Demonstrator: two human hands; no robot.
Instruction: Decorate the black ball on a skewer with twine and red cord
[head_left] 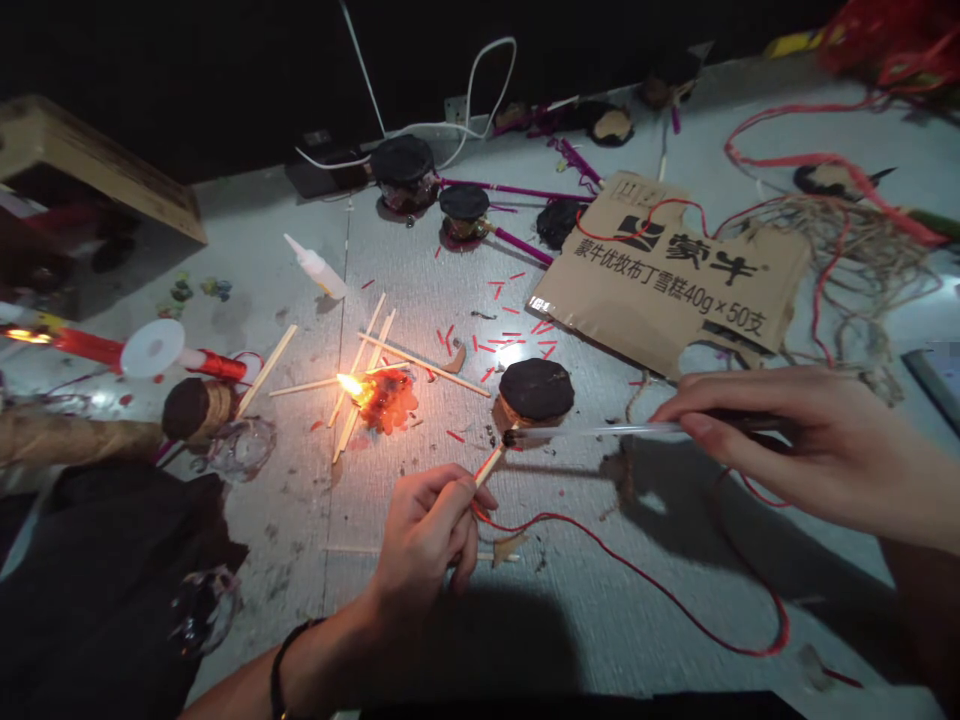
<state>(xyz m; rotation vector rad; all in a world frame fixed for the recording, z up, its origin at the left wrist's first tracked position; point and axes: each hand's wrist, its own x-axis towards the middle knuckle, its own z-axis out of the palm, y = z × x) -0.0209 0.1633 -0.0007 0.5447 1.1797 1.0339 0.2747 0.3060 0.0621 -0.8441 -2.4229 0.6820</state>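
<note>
Left hand [424, 540] pinching wooden stick [489, 466], red cord [622, 572] trailing; right hand [750, 435] pinching clear tube [600, 431], tip just beside black-topped cylinder [536, 389]; small flame [349, 385] nearby.

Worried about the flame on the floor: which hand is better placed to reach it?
Likely the left hand: it is nearer the flame and holds a wooden stick. The right hand is farther off, holding a clear tube.

Shot from a single head-worn camera, the scene is viewed at close range, angled forward and down across a pale work surface [420, 300], with the left hand [424, 535] and right hand [780, 440] framed toward the near edge and the surface's far edge seen at the top.
</note>
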